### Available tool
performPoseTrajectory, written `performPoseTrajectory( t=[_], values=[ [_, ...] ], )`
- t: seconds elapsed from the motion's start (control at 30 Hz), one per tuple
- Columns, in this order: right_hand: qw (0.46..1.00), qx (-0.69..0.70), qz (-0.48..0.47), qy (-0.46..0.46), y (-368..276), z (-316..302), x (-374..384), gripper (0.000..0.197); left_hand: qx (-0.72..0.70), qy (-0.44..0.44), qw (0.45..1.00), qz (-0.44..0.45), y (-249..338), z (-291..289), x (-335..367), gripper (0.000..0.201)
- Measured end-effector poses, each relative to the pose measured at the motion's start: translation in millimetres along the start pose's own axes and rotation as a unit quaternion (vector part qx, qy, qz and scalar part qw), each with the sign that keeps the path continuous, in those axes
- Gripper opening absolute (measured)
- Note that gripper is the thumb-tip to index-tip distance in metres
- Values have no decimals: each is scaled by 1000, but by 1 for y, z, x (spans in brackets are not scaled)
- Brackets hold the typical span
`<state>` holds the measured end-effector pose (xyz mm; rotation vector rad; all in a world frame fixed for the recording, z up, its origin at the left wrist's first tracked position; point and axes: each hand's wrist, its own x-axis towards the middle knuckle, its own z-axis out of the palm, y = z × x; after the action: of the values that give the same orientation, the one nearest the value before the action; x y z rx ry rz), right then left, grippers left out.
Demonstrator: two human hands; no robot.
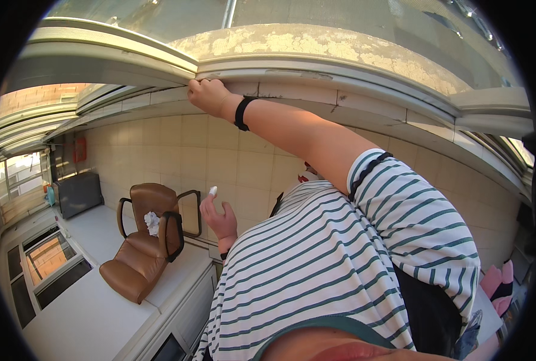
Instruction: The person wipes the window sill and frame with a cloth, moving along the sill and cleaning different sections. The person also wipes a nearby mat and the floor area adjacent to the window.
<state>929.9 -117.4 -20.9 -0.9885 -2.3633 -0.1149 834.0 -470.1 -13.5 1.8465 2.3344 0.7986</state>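
My right hand (210, 96) reaches across to the window and rests against the corner where the sliding sash (117, 63) meets the sill track (268, 67). Its fingers are curled closed, and what they hold, if anything, is hidden. A black band (242, 114) circles that wrist. Lower down, beside my body, my left hand (221, 222) is raised with its thumb apart from the fingers. A small white piece (213, 191) sits at one fingertip; whether it is wrapped round the finger or stuck there, I cannot tell.
A tiled ledge (298, 92) runs below the window, above a tiled wall (189, 141). To the left a brown armchair (141, 259) holds a crumpled white wad (151, 222). Behind it stands a dark grey panel (80, 195). Pink slippers (499, 283) lie at the far right.
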Motion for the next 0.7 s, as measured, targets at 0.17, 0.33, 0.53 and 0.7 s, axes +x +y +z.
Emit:
performPoseTrajectory(
  t=[0.17, 0.33, 0.53, 0.7],
  values=[
    [997, -37, 34, -65, 25, -41, -42, 17, -36, -18, 998, 38, 10, 29, 37, 47],
    [991, -89, 99, -22, 74, -105, -144, 28, -82, -67, 989, 101, 33, 69, 77, 50],
    [967, -80, 235, 60, 134, -186, -275, 30, -117, -117, 961, 222, 73, 130, 117, 47],
    [905, -168, 373, 112, 167, -263, -357, 24, -138, -123, 933, 309, 125, 149, 133, 46]
  ],
)
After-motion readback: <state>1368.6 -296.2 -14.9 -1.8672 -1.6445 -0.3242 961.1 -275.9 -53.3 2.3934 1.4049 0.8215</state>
